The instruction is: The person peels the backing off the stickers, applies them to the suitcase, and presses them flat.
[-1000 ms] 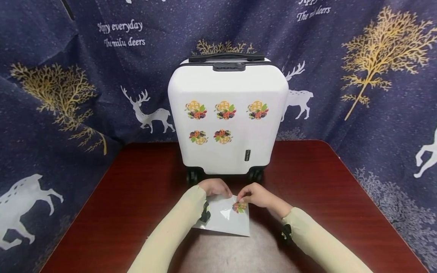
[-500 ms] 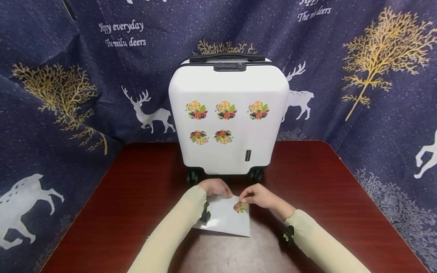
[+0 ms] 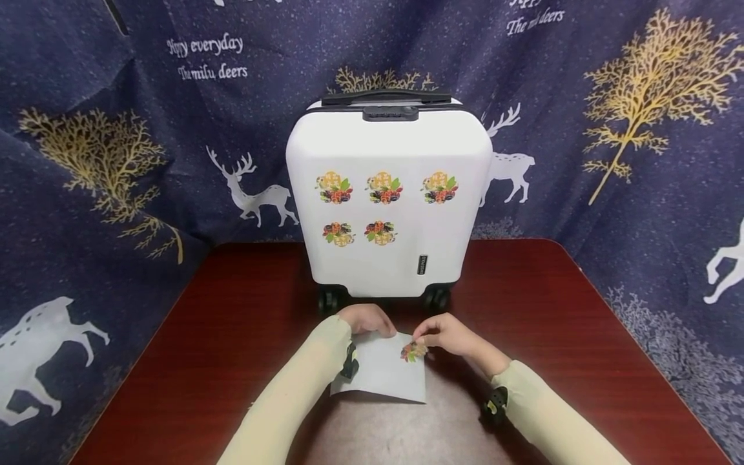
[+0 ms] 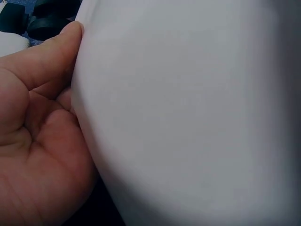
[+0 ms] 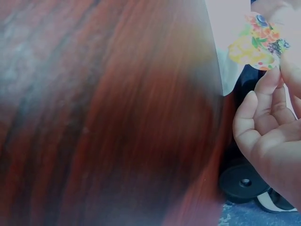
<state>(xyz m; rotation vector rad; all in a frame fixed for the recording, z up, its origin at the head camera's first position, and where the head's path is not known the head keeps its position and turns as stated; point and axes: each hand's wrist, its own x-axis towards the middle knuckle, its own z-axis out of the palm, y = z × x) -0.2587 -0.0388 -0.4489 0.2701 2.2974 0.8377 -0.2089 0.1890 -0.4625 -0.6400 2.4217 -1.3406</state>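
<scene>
My left hand (image 3: 369, 319) pinches the top edge of a white backing sheet (image 3: 378, 371) held over the table; the left wrist view has the thumb (image 4: 66, 44) on its edge, with the fingers behind mostly hidden. Between the thumb and fingertips of my right hand (image 3: 452, 337) is a colourful fruit sticker (image 3: 412, 352). It lies over the sheet's right edge and juts slightly beyond it. The right wrist view brings out the yellow, red and purple fruit print on the sticker (image 5: 263, 42). Whether part of it still clings to the sheet, I cannot tell.
Behind my hands a white suitcase (image 3: 389, 148) stands upright on the dark red table (image 3: 523, 310), with several similar fruit stickers (image 3: 383, 188) in two rows on its front. Its black wheels (image 3: 328, 299) rest on the tabletop. A navy patterned cloth (image 3: 256, 116) hangs behind.
My right hand has drawn slightly to the right, and the sticker has shifted with it toward and over the sheet's edge. The left hand has stayed in place.
</scene>
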